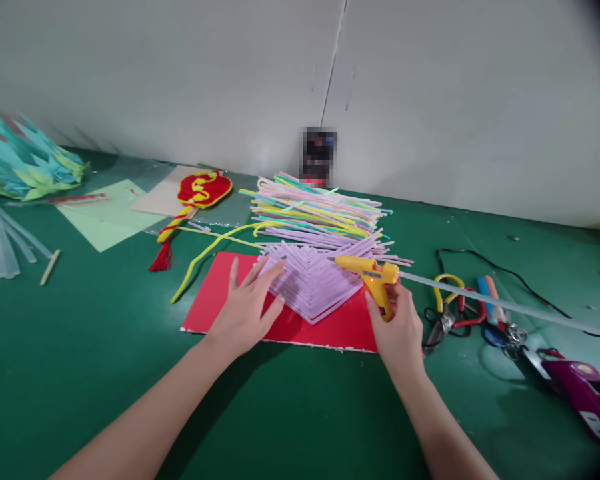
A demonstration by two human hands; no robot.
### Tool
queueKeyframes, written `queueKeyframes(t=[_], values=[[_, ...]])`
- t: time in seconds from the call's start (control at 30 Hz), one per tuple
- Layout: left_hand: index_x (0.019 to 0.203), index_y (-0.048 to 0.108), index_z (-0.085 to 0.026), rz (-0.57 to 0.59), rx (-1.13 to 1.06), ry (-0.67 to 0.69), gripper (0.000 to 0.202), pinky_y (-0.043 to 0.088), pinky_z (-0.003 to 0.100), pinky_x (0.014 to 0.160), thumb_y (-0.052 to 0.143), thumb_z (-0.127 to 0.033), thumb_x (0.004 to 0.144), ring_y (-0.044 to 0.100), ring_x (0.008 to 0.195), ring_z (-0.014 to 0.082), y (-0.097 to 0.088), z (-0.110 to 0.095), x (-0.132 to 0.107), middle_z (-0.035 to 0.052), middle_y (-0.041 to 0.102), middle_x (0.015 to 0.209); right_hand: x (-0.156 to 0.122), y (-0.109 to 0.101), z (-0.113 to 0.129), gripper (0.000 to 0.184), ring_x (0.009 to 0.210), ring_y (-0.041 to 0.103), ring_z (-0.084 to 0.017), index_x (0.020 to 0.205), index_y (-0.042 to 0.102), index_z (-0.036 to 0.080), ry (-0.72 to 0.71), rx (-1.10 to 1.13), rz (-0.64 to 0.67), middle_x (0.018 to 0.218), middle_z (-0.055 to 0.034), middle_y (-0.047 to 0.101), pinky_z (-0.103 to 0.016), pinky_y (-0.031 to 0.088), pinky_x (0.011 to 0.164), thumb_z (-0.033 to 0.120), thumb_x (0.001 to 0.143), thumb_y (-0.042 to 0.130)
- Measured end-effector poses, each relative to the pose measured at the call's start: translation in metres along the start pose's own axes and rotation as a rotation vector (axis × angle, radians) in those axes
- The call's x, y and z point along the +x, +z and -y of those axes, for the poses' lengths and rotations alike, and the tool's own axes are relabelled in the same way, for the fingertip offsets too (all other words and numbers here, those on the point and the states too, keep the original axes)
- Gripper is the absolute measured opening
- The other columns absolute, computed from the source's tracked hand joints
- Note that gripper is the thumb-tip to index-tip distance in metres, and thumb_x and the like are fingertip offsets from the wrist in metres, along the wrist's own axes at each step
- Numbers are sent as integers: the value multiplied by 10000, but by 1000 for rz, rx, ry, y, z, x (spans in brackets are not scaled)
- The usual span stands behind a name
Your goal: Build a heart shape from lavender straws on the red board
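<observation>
A yellow glue gun [377, 280] is gripped in my right hand [399, 323], its nozzle pointing left over a V-shaped mat of purple pipe cleaners [307, 283]. A long clear glue stick [500, 303] runs out of its back to the right. My left hand [245, 303] has its fingers spread, and their tips rest at the left edge of the purple mat. Under the mat lies a red board [213, 287] with a ragged white edge. Just behind, a pile of pipe cleaners [320, 210] in pink, yellow, teal and purple spreads out.
Pliers [447, 313], scissors [515, 340] and a purple tool [580, 387] lie at right beside a black cord [510, 273]. A red and yellow fan [205, 190] with a tassel, glue sticks [0, 240] and blue-green petals [25, 157] are at left. A wall [205, 80] bounds the table.
</observation>
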State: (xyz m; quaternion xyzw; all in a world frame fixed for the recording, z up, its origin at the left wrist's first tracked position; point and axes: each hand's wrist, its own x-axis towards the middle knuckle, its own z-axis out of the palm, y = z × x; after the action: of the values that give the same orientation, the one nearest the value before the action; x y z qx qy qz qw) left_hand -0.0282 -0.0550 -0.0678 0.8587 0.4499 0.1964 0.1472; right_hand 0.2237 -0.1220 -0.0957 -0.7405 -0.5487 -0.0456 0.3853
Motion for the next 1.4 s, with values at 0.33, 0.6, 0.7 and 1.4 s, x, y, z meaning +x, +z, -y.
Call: queueKeyframes(t=[0.33,0.6,0.7,1.4], values=[[1318,390,-204,-97,52,-36,418,60,619,1113,389,-251,902,263,1384,259,-3,7,4,78,466,1401,3,-6,-2,340,890,628,-245,1083,504,184,69,-31,-37,988,-114,639,-358,505,722,386,814,549],[1062,571,-222,-264,77,-110,261,60,580,1127,366,-217,899,494,1230,233,-18,8,3,37,676,1094,1,-21,-5,334,842,619,-252,1077,521,186,104,-86,-36,960,-105,643,-344,481,672,385,810,534],[956,603,-218,-279,80,-88,256,93,553,1138,353,-222,901,574,1123,214,-21,8,2,20,702,958,0,-25,-5,308,843,620,-249,1055,537,187,91,-95,-42,950,-94,648,-339,479,678,375,811,529],[770,640,-178,-304,86,75,288,270,480,1088,381,-226,887,647,880,198,-22,4,-3,39,715,811,4,-44,-12,287,786,647,-217,977,583,196,-61,-104,50,922,-73,677,-310,497,679,421,802,552]])
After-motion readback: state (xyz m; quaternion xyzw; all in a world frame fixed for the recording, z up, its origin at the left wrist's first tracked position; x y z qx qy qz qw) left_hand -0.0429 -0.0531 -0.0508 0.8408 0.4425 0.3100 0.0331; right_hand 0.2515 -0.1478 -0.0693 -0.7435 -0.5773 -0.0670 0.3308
